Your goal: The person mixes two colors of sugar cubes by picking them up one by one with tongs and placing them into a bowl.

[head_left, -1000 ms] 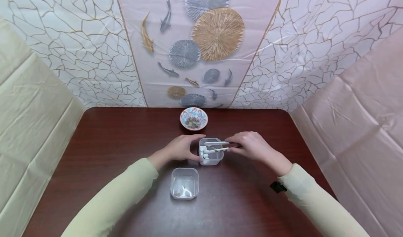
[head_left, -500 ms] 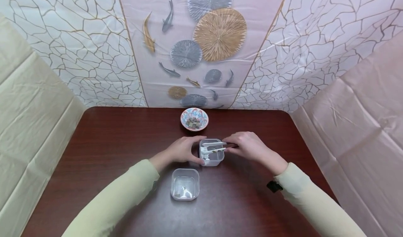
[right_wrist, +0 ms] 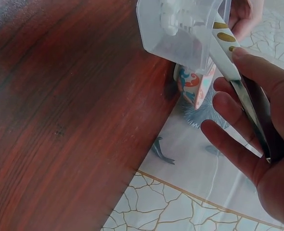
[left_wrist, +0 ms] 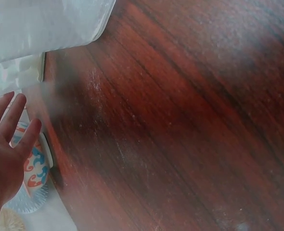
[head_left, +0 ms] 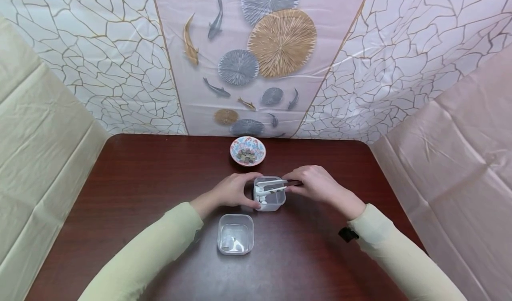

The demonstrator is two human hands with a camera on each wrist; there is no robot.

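My left hand (head_left: 233, 190) spans the left side of a clear square plastic container (head_left: 274, 206), thumb in front and fingers behind. Several small white pieces (right_wrist: 170, 23) lie inside it; their kind is unclear. In my right hand (head_left: 316, 183) I grip tongs (right_wrist: 225, 57) with a dark, metal-edged handle and white arms bearing gold spots. Both tong arms reach into the container from the right, spread apart; their tips are partly hidden among the white pieces. The left wrist view shows the left fingers (left_wrist: 29, 137) and the container only in part.
A second clear plastic container (head_left: 236, 252) stands nearer, with a tiny piece at its bottom. Behind the hands, a patterned bowl (head_left: 261, 149) holds several small brownish square pieces. The dark wooden table (head_left: 152, 167) meets patterned cloth walls (head_left: 132, 92).
The right hand and tongs have shifted slightly left, deeper into the container, and the white pieces have moved a little. The left hand stays at the container. The head view has shifted slightly.
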